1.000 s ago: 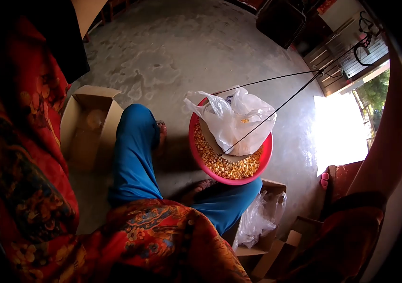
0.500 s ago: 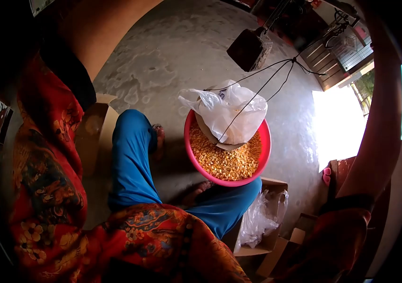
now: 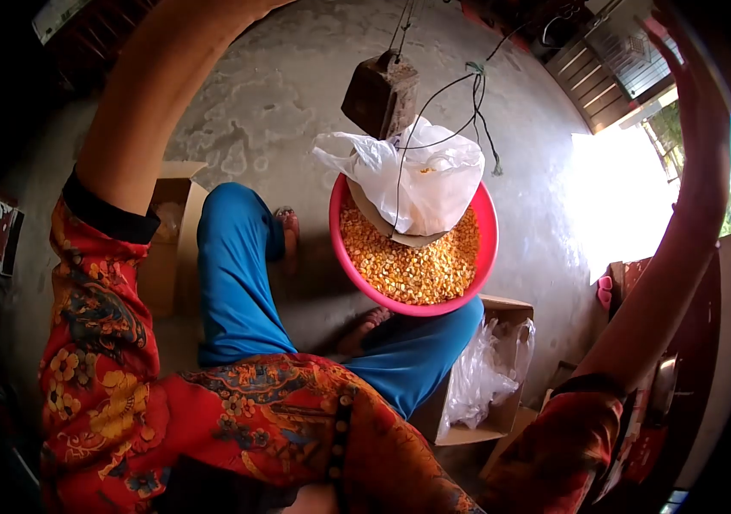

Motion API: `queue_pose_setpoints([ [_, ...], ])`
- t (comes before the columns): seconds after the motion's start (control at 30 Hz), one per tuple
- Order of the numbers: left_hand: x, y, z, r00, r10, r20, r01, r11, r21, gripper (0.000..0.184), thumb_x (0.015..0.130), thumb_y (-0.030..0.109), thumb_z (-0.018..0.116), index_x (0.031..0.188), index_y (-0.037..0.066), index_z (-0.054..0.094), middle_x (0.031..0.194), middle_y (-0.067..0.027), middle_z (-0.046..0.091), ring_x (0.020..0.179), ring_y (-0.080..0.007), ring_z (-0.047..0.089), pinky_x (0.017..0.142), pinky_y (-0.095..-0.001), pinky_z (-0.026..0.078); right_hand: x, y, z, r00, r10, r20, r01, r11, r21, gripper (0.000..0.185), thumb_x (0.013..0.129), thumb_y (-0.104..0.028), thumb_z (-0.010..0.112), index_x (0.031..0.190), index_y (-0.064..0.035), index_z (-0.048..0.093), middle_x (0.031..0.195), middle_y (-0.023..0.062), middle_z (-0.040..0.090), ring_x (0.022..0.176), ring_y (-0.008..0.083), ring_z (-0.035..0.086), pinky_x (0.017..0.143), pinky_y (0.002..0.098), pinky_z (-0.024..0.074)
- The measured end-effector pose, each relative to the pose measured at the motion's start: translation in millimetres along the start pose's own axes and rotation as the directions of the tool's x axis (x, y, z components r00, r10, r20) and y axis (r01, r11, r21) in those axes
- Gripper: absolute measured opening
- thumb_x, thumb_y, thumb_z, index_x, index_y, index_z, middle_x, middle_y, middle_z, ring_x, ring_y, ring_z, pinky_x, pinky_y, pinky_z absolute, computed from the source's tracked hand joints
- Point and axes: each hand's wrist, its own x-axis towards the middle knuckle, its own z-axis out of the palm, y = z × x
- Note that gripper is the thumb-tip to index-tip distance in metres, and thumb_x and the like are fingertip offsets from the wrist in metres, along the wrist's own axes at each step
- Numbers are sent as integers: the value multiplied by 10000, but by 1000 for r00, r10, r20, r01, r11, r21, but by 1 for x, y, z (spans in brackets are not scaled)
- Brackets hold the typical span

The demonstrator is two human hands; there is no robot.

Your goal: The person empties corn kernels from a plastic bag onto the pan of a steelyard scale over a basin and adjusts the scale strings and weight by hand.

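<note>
My left forearm rises across the upper left, and its hand is beyond the top edge. At the upper right my right hand is raised, partly in shadow, with its fingers stretched apart. A dark block-shaped weight hangs on cords in front of me. Lower down, a whitish plastic bag sits in a shallow pan tied with thin cords, which meet at a knot. The pan is over a pink basin of yellow corn kernels. What holds the cords up is out of sight.
An open cardboard box with clear plastic bags stands by my right knee. Another cardboard box is beside my left leg. Pink footwear lies near the bright doorway on the right. The floor is grey concrete.
The weight has swung left and sits nearer the bag. The cords' knot has shifted left and up. My right hand's fingers have come into view, and both arms have moved.
</note>
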Motion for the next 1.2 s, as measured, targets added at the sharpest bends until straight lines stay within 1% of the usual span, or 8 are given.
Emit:
queue_pose_setpoints([
  [0.13, -16, -12, -2, 995, -67, -72, 61, 995, -85, 217, 883, 203, 583, 799, 3, 602, 572, 35, 481, 422, -22, 389, 370, -172, 296, -82, 28, 31, 923, 306, 232, -338, 934, 115, 260, 871, -236, 562, 1037, -40, 603, 941, 69, 611, 844, 157, 579, 713, 293, 481],
  [0.2, -24, -21, -6, 993, -36, -114, 17, 987, -160, 211, 886, 208, 582, 816, 11, 604, 573, 37, 482, 419, -17, 391, 366, -163, 292, -121, 55, 70, 785, 547, 291, -520, 837, -168, 214, 836, -184, 597, 981, -28, 623, 937, 74, 629, 864, 196, 603, 715, 310, 493],
  [0.4, -53, -18, -7, 959, -81, -270, 15, 971, -239, 214, 897, 230, 561, 851, 25, 601, 608, 39, 506, 425, -3, 408, 355, -134, 298, -190, 126, 193, 853, 454, 258, -305, 834, -459, 839, 632, -188, 758, 1351, -121, 330, 1336, 116, 411, 1225, 310, 389, 968, 427, 370],
  [0.6, -69, -37, -4, 912, -277, -303, 191, 940, -284, 207, 898, 210, 561, 884, 8, 601, 615, 26, 506, 447, -1, 407, 356, -132, 298, -199, 127, 273, 708, 608, 360, -373, 754, -541, 1010, 603, -309, 762, 1414, -136, 186, 1161, 146, 534, 1148, 323, 451, 927, 538, 331],
  [0.8, -87, -79, -15, 947, -246, -206, 205, 958, -202, 219, 925, 244, 509, 1004, 59, 595, 691, 54, 453, 458, 22, 350, 393, -122, 277, -213, 151, 257, 805, 530, 267, -324, 769, -550, 176, 735, -179, 614, 895, -106, 627, 755, 152, 633, 695, 350, 608, 623, 413, 488],
  [0.93, -94, -106, -23, 923, -272, -273, 197, 941, -274, 221, 922, 236, 514, 1017, 52, 590, 717, 44, 473, 467, 15, 359, 393, -134, 272, -229, 142, 202, 838, 544, 44, -525, 825, -209, 306, 711, -32, 581, 1013, -15, 629, 830, 158, 651, 739, 204, 630, 682, 298, 481],
  [1.03, -98, -114, -25, 883, -301, -361, 179, 925, -335, 220, 908, 237, 540, 996, 43, 595, 709, 35, 481, 473, -1, 376, 397, -153, 275, -246, 130, 174, 712, 681, 168, -693, 721, 12, 262, 672, -64, 630, 927, -6, 639, 757, 126, 615, 696, 264, 607, 675, 335, 486],
  [1.2, -110, -139, -32, 817, -341, -465, 162, 909, -383, 220, 900, 229, 557, 975, 26, 600, 709, 15, 482, 498, -30, 410, 418, -174, 299, -247, 117, 176, 778, 569, 267, -482, 813, -328, 400, 606, -155, 713, 978, -32, 635, 1149, 130, 512, 1088, 321, 463, 903, 401, 407],
])
